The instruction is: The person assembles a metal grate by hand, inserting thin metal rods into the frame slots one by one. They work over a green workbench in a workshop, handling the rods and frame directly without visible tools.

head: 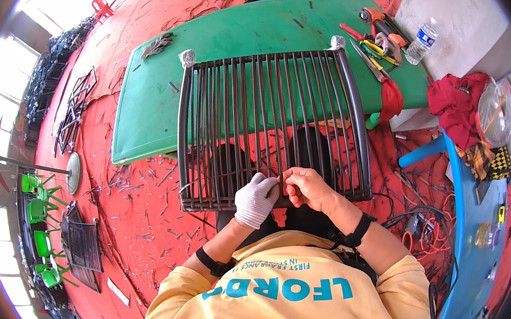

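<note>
A dark brown woven frame [260, 100] with long parallel strips between two metal side tubes leans from the green table's edge to my lap. Silvery wrapping [188, 58] covers its two far corners. My left hand [257, 200], in a white knitted glove, is closed at the near edge, its thumb and fingers pinching a dark strip. Bare and right beside it, my right hand [303, 186] has thumb and forefinger on the same strip, its other fingers curled. A crosswise weave runs along the frame's near edge, partly hidden by both hands.
On the green table [151, 100] lie a grey glove [157, 46], scissors [368, 62], pliers [379, 52] and an orange-black power tool [377, 19], near a water bottle [422, 41]. A blue table [477, 233] stands at right. Cables and strip offcuts litter the red floor.
</note>
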The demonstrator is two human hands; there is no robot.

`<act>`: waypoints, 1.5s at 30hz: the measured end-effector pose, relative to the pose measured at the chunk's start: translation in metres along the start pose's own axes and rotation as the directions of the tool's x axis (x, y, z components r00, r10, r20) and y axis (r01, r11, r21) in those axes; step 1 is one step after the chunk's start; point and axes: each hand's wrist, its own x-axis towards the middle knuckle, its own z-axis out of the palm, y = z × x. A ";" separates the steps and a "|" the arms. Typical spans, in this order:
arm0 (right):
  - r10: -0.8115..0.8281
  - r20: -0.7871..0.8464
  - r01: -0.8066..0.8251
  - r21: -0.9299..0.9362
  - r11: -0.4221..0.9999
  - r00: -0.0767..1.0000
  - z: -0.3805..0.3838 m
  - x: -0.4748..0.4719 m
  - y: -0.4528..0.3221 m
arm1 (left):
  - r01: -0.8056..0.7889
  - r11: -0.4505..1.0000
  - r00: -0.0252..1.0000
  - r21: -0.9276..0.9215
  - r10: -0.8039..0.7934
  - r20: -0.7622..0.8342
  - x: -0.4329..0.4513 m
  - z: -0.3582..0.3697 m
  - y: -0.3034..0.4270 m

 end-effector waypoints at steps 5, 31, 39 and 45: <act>-0.111 -0.003 0.089 -0.585 0.806 0.994 0.014 -0.016 -0.006 | -0.024 0.996 0.999 -0.081 0.028 0.040 0.001 -0.002 -0.006; -0.591 0.570 0.292 -0.814 -0.503 0.570 -0.023 -0.047 -0.021 | 0.175 0.557 0.917 -0.812 -0.393 -0.072 -0.006 0.003 -0.023; -0.573 0.565 0.319 -0.819 -0.477 0.593 -0.043 -0.069 -0.031 | 0.026 0.864 0.979 -0.502 -0.123 -0.161 -0.003 -0.001 -0.017; -0.688 0.544 0.356 -0.838 -0.414 0.480 -0.038 -0.064 -0.033 | -0.101 0.935 0.988 -0.339 0.056 -0.141 0.005 -0.005 0.002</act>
